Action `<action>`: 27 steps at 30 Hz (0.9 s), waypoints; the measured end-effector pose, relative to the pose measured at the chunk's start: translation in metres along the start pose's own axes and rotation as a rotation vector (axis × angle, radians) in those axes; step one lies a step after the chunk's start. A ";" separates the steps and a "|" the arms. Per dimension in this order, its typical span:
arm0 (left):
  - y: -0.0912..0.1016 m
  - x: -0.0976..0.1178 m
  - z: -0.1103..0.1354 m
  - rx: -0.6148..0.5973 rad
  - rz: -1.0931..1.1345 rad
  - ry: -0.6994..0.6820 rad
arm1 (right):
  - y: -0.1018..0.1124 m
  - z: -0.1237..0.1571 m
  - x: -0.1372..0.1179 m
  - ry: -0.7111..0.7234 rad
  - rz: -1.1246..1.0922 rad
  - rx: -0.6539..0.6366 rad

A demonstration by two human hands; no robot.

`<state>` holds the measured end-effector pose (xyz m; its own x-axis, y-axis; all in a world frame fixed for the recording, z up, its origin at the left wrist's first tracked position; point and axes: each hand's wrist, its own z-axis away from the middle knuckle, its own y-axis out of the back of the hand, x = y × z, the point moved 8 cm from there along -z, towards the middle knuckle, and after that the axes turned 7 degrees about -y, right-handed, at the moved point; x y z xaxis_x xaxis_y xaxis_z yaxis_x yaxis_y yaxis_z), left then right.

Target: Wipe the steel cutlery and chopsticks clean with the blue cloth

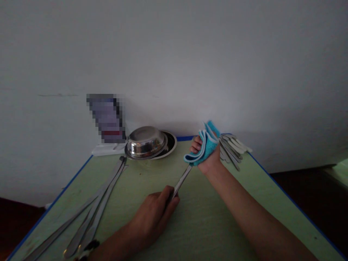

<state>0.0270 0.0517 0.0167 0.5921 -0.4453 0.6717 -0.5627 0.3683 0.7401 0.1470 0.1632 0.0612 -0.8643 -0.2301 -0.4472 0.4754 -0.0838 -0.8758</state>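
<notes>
My left hand is closed around the lower end of a slim metal utensil, low over the middle of the table. Its shaft slants up and away to the right. At the far end, my right hand grips a folded blue cloth with a pale edge, which is wrapped around the utensil. The cloth and fingers hide that end, so its kind cannot be made out. Just beyond my right hand lies a group of metal and white cutlery.
Several long metal utensils lie along the left side of the green table. Near the wall, an upturned steel bowl rests on another dish. A blurred-out upright screen stands on a white base at back left.
</notes>
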 end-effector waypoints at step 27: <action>0.008 -0.034 0.001 0.225 0.649 0.285 | 0.021 0.003 0.045 -0.051 0.092 0.261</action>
<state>0.0021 0.0686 -0.0005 0.2099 0.0454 0.9767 -0.9366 0.2959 0.1876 0.1189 0.1485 0.0233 -0.8091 -0.2965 -0.5073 0.5837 -0.3060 -0.7521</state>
